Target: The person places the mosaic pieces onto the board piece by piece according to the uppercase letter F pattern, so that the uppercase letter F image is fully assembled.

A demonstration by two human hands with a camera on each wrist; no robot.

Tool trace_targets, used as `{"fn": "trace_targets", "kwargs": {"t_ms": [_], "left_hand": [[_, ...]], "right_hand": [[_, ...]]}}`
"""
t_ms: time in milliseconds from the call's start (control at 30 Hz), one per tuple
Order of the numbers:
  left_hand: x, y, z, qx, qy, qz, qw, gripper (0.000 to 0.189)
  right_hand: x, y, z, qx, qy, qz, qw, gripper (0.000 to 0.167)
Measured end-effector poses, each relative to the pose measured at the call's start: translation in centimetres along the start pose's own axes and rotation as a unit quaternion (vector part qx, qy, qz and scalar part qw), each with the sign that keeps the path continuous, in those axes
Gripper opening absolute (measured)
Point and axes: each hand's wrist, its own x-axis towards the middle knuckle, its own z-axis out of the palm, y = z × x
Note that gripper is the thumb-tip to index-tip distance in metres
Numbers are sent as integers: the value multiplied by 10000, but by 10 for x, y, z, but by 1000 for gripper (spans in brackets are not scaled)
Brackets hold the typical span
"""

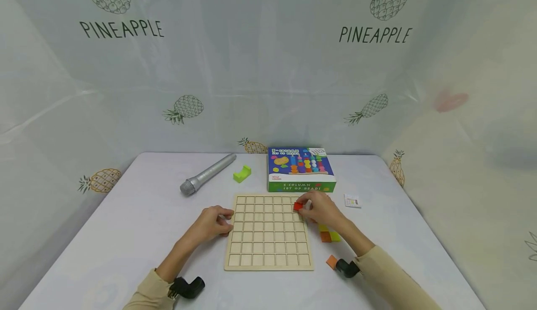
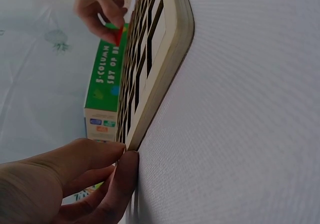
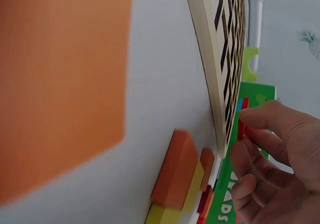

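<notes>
A red square tile (image 1: pixel 298 206) is pinched between the thumb and fingers of my right hand (image 1: pixel 320 208), over the upper right cells of the wooden grid board (image 1: pixel 268 269). In the right wrist view the tile (image 3: pixel 242 119) stands on edge between the fingertips. My left hand (image 1: pixel 211 222) rests at the board's left edge, thumb and forefinger apart along it. In the left wrist view its fingertips (image 2: pixel 131 160) are right at the rim of the board (image 2: pixel 177 38). Orange and yellow tiles (image 1: pixel 326 237) lie beside the board under my right forearm.
A single orange tile (image 1: pixel 332 261) lies near my right sleeve. Behind the board stands a bead set box (image 1: pixel 302 186), with a green curved block (image 1: pixel 242 174) and a silver microphone (image 1: pixel 209 174) to its left. A small white printed card (image 1: pixel 352 201) lies at the right.
</notes>
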Motion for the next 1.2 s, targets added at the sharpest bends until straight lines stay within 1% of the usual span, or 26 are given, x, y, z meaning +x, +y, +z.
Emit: {"fn": "trace_targets", "kwargs": {"t_ms": [200,433,600,733,900,933,1200], "left_hand": [[0,2,1,-5,39,-74,10000,43],[-1,4,1,20,51,-156,9999,43],[-2,3,1,35,51,-165,9998,43],[0,3,-1,111,88,-50,9999,43],[2,3,-2,196,140,-11,9997,43],[2,3,-2,197,137,-62,9997,43],[0,3,-1,115,98,-145,9998,43]], "right_hand": [[11,-12,10,-60,-60,-261,9996,24],[19,-22,20,19,-206,-261,9994,22],[24,-26,26,-52,-258,-431,9987,21],[28,-28,27,-61,-298,-417,9987,22],[33,-31,28,-141,-276,-438,9986,21],[34,-31,28,-149,-294,-440,9985,21],[32,-31,33,-88,-358,-421,9984,20]]}}
